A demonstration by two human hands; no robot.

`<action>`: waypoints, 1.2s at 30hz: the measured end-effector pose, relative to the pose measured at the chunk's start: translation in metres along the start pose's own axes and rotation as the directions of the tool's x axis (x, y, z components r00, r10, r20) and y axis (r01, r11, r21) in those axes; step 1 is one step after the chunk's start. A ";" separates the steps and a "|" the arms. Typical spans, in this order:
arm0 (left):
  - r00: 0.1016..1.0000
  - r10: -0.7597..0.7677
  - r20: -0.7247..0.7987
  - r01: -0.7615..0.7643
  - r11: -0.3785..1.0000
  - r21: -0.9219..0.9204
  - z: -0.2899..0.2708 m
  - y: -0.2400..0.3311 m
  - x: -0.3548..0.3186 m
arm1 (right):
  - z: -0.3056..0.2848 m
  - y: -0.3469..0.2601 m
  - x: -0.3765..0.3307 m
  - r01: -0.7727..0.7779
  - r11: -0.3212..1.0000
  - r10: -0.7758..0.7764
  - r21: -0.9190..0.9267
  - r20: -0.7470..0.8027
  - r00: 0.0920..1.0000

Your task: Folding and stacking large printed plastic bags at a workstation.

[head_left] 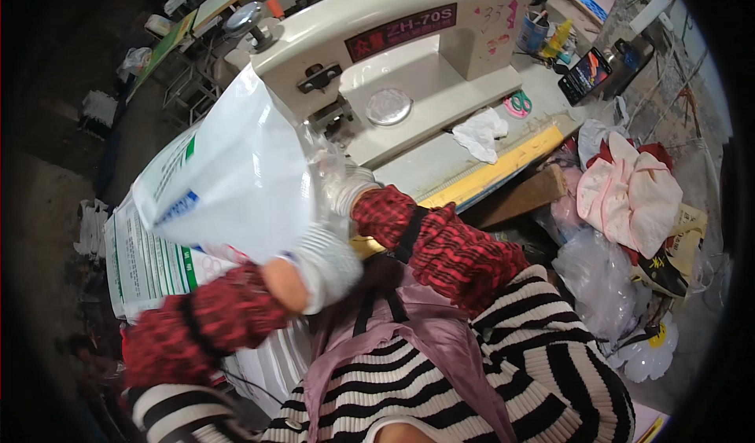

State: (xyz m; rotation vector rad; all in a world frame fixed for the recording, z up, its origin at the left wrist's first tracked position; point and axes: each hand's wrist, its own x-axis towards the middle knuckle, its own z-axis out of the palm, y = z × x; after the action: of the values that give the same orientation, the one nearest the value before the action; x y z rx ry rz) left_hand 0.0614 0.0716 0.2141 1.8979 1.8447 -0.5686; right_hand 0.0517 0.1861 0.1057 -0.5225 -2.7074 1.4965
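At left, the white sack (236,168) stands raised in front of the sewing machine (401,30), its right edge running down to the gloves. It looks light and limp, probably slick-faced woven plastic, hard to tear but quick to fold; a gathered pinch along that edge should hold better than a flat palm. The gloved left hand (326,266) is at the edge's near end, blurred, so I cannot tell how far its fingers close. Farther right, the gloved right hand (351,190) meets clear film (326,164) (flimsier stuff, likely to crinkle and slip), its fingertips hidden and its grip unclear
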 end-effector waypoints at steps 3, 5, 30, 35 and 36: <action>0.969 0.170 -0.179 -0.191 0.976 -0.107 0.004 0.013 0.030 | -0.002 0.007 -0.005 0.143 0.871 -0.083 0.470 -0.146 0.986; 0.949 0.267 -0.168 -0.291 0.946 -0.139 0.020 0.012 0.033 | -0.007 0.003 -0.013 -0.417 0.745 0.374 0.521 0.192 0.907; 0.991 0.078 0.107 -0.070 0.994 -0.078 -0.064 -0.017 -0.019 | -0.007 -0.008 0.012 -0.034 0.883 0.120 -0.468 0.155 0.981; 0.983 0.007 -0.184 -0.051 0.970 -0.236 0.033 0.009 0.033 | -0.008 -0.007 0.010 -0.034 0.923 0.077 -0.383 0.099 0.992; 0.982 0.022 -0.188 -0.070 0.965 -0.253 0.030 0.014 0.034 | -0.008 -0.006 -0.002 -0.018 0.940 0.055 -0.342 0.098 0.994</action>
State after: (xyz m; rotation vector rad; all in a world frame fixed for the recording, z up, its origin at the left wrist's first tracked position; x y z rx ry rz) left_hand 0.0771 0.0824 0.1708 1.8607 1.8758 -0.1303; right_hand 0.0529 0.1894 0.1156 -0.5137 -3.0772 1.0900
